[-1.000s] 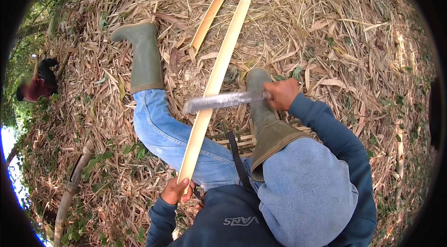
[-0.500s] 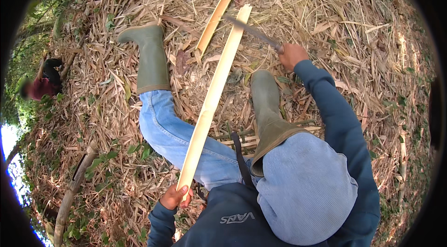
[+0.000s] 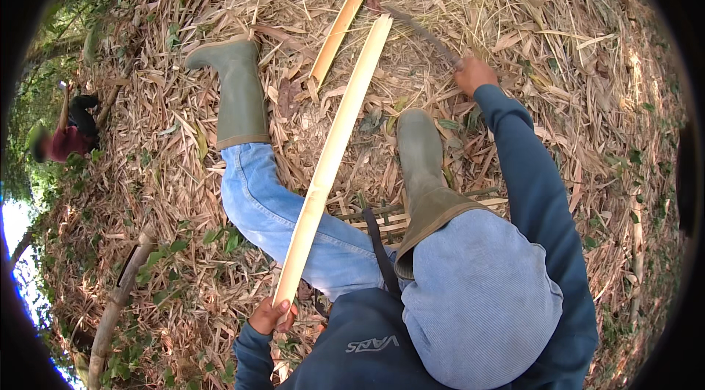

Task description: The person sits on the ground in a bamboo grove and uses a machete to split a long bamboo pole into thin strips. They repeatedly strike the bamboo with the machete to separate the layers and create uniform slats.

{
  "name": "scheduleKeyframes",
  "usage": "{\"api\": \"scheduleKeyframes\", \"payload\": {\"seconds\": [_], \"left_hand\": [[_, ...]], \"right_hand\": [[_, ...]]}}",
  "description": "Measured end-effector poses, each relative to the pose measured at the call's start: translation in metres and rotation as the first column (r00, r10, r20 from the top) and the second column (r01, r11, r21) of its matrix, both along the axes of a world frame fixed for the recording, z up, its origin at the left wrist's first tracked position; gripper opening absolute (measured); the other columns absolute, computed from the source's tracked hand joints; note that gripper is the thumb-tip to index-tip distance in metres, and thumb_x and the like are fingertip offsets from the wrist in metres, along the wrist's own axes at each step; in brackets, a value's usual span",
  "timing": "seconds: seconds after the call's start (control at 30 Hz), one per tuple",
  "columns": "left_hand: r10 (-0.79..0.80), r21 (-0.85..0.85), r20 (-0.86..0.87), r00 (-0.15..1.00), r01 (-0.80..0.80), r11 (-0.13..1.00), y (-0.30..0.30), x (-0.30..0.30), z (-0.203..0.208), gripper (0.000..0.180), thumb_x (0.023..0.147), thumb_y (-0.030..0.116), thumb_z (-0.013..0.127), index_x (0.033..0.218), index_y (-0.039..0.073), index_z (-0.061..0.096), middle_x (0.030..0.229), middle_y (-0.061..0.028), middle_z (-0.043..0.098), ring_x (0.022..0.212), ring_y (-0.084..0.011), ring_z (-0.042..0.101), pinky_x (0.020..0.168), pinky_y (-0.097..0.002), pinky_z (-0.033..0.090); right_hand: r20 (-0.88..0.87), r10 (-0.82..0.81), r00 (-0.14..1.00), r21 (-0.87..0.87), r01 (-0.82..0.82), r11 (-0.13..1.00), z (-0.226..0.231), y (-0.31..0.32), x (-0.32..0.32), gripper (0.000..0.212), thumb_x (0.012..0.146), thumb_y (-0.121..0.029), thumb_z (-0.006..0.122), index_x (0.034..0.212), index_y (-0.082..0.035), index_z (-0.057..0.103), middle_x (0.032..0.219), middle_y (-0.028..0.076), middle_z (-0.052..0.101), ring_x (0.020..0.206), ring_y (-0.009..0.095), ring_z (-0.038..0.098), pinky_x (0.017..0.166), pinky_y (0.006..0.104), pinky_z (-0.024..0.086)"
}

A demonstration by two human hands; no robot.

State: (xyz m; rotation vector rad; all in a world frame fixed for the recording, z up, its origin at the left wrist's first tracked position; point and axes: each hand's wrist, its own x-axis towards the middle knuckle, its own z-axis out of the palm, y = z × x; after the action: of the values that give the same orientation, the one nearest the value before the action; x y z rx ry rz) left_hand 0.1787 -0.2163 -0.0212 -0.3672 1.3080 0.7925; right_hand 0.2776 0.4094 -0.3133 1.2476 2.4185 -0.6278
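One sweatshirt logo [image 3: 372, 345], two bamboo strips [image 3: 335, 146]

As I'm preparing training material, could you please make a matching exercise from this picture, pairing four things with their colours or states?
1. Left hand
2. Right hand
3. Rubber boots
4. Jeans

A. Olive green
B. Holding the near end of a split bamboo strip
C. Light blue
D. Gripping a machete

Pairs: 1-B; 2-D; 3-A; 4-C

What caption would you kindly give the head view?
Left hand holds a bamboo strip; right hand grips a blade.
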Motion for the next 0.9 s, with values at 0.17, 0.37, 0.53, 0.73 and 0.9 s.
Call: {"api": "scheduleKeyframes", "payload": {"seconds": [0.17, 0.37, 0.53, 0.73, 0.9], "left_hand": [[0.095, -0.004, 0.068, 0.993, -0.095, 0.995, 0.010, -0.003, 0.002, 0.040, 0.100, 0.037, 0.049, 0.101, -0.003, 0.058, 0.064, -0.0129, 0.061, 0.041, -0.0139, 0.049, 0.041, -0.0265, 0.041], [0.306, 0.178, -0.027, 0.952, -0.297, 0.938, 0.077, 0.007, -0.044, 0.031, 0.103, 0.028, 0.041, 0.111, -0.001, 0.049, 0.072, -0.0140, 0.062, 0.048, -0.0208, 0.059, 0.047, -0.0298, 0.051], [0.173, 0.057, -0.079, 0.982, -0.169, 0.984, 0.112, 0.004, -0.034, 0.029, 0.102, 0.030, 0.045, 0.109, 0.002, 0.049, 0.070, -0.0090, 0.058, 0.052, -0.0189, 0.061, 0.050, -0.0280, 0.052], [0.078, -0.001, -0.313, 0.946, -0.082, 0.997, 0.105, -0.006, -0.038, 0.028, 0.101, 0.032, 0.047, 0.102, 0.004, 0.050, 0.065, -0.0053, 0.055, 0.044, -0.0120, 0.050, 0.042, -0.0242, 0.043], [0.119, -0.022, -0.310, 0.943, -0.133, 0.991, 0.115, 0.005, -0.025, 0.027, 0.101, 0.030, 0.046, 0.102, 0.004, 0.050, 0.064, -0.0048, 0.054, 0.043, -0.0113, 0.049, 0.041, -0.0233, 0.042]], "right_hand": [[-0.137, -0.094, 0.986, 0.049, 0.101, 0.994, 0.040, -0.003, 0.022, 0.033, 0.082, -0.033, 0.058, 0.097, -0.004, 0.065, 0.085, 0.024, 0.066, 0.086, 0.042, 0.063, 0.077, 0.0508, 0.048], [-0.245, 0.268, 0.932, 0.009, -0.275, 0.962, 0.118, -0.080, 0.031, 0.025, 0.078, -0.032, 0.068, 0.090, -0.011, 0.060, 0.069, 0.016, 0.065, 0.063, 0.037, 0.065, 0.059, 0.0505, 0.051], [-0.219, 0.581, 0.784, -0.092, -0.609, 0.788, 0.127, -0.118, 0.036, 0.025, 0.074, -0.032, 0.070, 0.088, -0.014, 0.059, 0.065, 0.011, 0.064, 0.059, 0.033, 0.066, 0.050, 0.0474, 0.050], [-0.176, 0.557, 0.812, -0.020, -0.568, 0.822, 0.099, -0.121, 0.024, 0.025, 0.073, -0.032, 0.069, 0.089, -0.015, 0.060, 0.064, 0.011, 0.064, 0.057, 0.032, 0.065, 0.048, 0.0484, 0.049], [-0.257, 0.541, 0.801, -0.091, -0.577, 0.812, 0.113, -0.140, 0.031, 0.027, 0.073, -0.030, 0.069, 0.088, -0.010, 0.059, 0.065, 0.015, 0.064, 0.058, 0.035, 0.065, 0.054, 0.0503, 0.050]]}}
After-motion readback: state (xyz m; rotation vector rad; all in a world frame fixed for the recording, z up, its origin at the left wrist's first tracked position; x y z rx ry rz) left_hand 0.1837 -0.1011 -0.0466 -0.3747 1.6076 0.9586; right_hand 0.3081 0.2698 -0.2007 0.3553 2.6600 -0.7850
